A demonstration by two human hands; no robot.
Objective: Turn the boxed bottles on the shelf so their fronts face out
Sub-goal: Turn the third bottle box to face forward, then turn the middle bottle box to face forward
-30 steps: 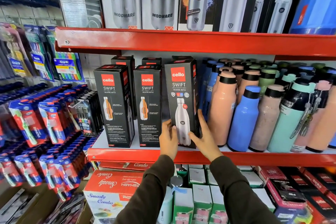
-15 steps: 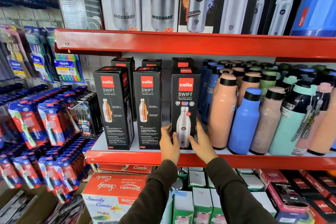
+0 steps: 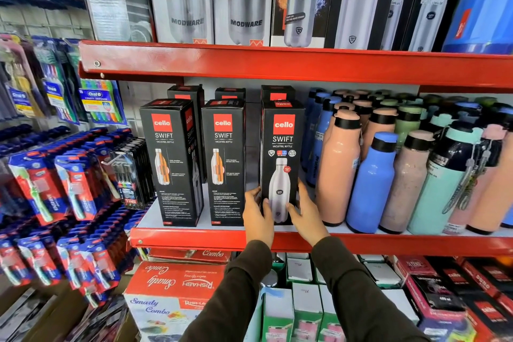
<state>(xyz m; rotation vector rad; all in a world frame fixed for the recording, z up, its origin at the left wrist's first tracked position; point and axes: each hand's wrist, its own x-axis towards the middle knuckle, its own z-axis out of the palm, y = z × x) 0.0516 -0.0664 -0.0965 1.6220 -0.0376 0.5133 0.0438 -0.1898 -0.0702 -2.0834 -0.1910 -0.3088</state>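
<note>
Three black Cello Swift bottle boxes stand in a front row on the red shelf [image 3: 194, 239]. The left box [image 3: 173, 164] and middle box [image 3: 224, 161] show a cutaway orange bottle picture with small text. The right box [image 3: 281, 158] stands upright and shows a steel bottle picture facing out. My left hand [image 3: 258, 214] grips its lower left edge and my right hand [image 3: 305, 214] its lower right edge. More black boxes [image 3: 186, 91] stand behind, mostly hidden.
Loose peach, blue and mint bottles [image 3: 369, 183] crowd the shelf just right of the held box. Toothbrush packs [image 3: 55, 186] hang at left. Tall boxed steel bottles [image 3: 244, 0] fill the shelf above; cartons [image 3: 172, 283] sit below.
The right box has turned from angled to square with its steel-bottle face out and settled upright on the shelf. Both hands stayed on its lower edges.
</note>
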